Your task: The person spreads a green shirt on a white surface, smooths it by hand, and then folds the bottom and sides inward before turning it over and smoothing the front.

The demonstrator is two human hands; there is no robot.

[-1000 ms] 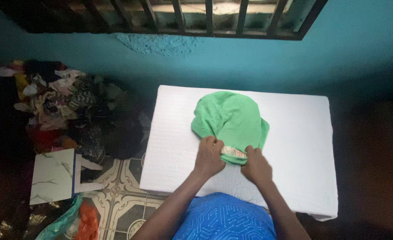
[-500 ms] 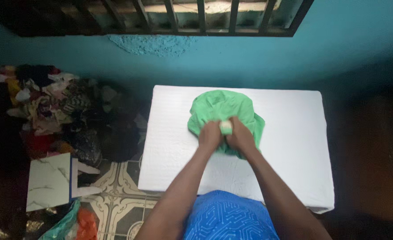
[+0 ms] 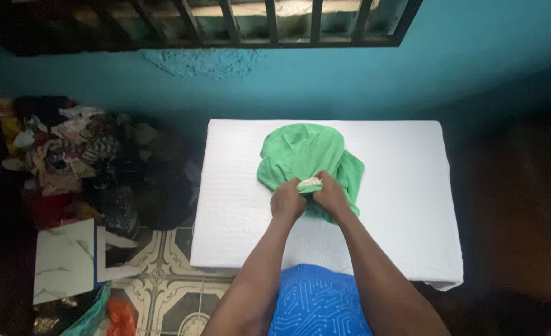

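Both hands, the left hand [image 3: 287, 202] and the right hand [image 3: 330, 196], are clenched side by side on the near edge of a green garment [image 3: 306, 155] bunched on the white padded table [image 3: 400, 186]. It looks light, soft and floppy, likely best gripped by its pale-trimmed hem [image 3: 309, 184].

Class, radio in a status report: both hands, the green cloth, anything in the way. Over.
Left hand and right hand both gripping crumpled green cloth garment, side by side. Garment bunched on white padded table. Nothing in the way.
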